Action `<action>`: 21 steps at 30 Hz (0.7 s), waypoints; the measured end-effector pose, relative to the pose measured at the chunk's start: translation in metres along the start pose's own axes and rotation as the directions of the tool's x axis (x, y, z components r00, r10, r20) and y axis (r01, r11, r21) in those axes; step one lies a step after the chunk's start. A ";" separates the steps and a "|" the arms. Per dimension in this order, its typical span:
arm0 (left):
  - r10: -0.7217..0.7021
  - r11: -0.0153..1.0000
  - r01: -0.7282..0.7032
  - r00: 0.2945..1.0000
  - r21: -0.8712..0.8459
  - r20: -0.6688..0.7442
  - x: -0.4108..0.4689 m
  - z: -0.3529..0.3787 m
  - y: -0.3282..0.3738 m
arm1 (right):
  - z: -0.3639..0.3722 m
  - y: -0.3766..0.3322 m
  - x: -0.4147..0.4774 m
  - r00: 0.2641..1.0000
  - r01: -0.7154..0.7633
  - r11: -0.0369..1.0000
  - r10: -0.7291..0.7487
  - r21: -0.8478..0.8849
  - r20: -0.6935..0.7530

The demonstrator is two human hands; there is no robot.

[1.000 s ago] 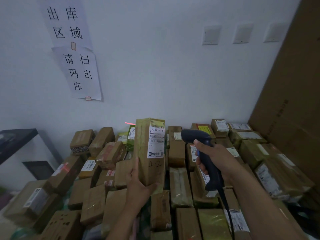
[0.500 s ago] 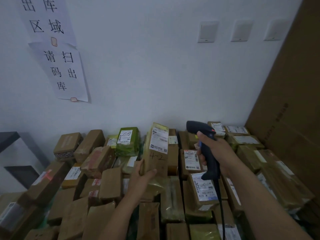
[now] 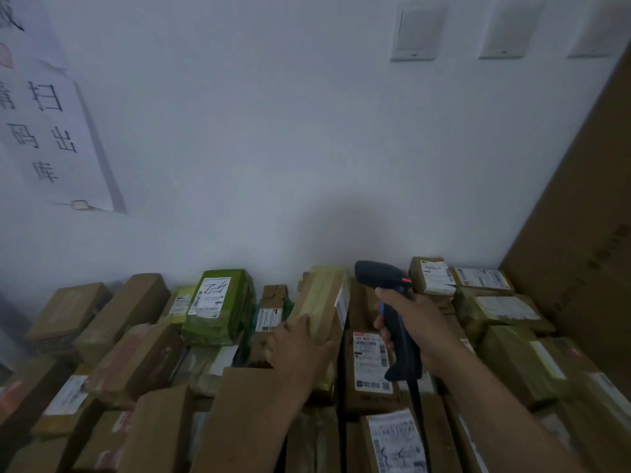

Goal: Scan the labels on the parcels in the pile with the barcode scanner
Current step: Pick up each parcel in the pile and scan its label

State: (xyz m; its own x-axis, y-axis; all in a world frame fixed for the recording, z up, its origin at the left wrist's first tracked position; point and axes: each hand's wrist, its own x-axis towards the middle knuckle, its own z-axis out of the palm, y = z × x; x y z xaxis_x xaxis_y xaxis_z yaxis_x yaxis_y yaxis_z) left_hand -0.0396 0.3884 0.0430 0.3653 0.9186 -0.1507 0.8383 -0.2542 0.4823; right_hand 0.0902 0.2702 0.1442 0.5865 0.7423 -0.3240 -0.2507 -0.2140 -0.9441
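Note:
A pile of taped brown parcels (image 3: 136, 363) with white labels fills the lower part of the head view, up against a white wall. My left hand (image 3: 300, 349) grips the near end of a long brown parcel (image 3: 324, 295), which lies tilted on the pile with its label turned to the right. Just right of it, my right hand (image 3: 416, 322) holds the dark barcode scanner (image 3: 392, 295) by its handle. The scanner's head points left and away, above the parcel's far end, and its cable hangs down.
A green parcel (image 3: 218, 305) marked 4-2 lies at the back left. A labelled brown parcel (image 3: 370, 363) sits under the scanner. A big cardboard box (image 3: 580, 268) walls off the right side. Paper signs (image 3: 51, 131) and wall plates (image 3: 415, 32) hang on the wall.
My left hand has lowered the long parcel from upright down onto the pile and turned its label to the right. The scanner has stayed beside it, and the view has shifted right.

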 end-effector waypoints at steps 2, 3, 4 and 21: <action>0.061 0.993 -0.058 0.998 0.100 -0.031 0.013 0.011 0.005 | 0.004 0.009 0.016 1.000 -0.017 1.000 0.017 -0.013 0.010; 0.093 0.985 -0.085 0.995 0.151 -0.046 0.018 0.016 0.006 | 0.006 0.013 0.024 1.000 -0.024 0.999 0.024 -0.022 0.017; 0.129 0.972 -0.117 0.990 0.202 -0.048 0.022 0.020 0.005 | 0.008 0.018 0.032 0.999 -0.027 0.999 0.028 -0.034 0.021; -0.079 0.991 0.059 0.984 0.119 0.163 0.153 0.062 -0.120 | 0.055 0.044 0.130 0.997 -0.033 0.980 0.045 -0.198 0.059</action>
State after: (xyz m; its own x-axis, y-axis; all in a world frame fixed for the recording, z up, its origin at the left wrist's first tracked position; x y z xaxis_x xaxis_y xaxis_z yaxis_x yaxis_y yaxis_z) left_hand -0.0591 0.5411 -0.0917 0.3593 0.8742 -0.3267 0.9008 -0.2335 0.3661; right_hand 0.1128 0.3919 0.0638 0.5282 0.7681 -0.3621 -0.1122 -0.3595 -0.9264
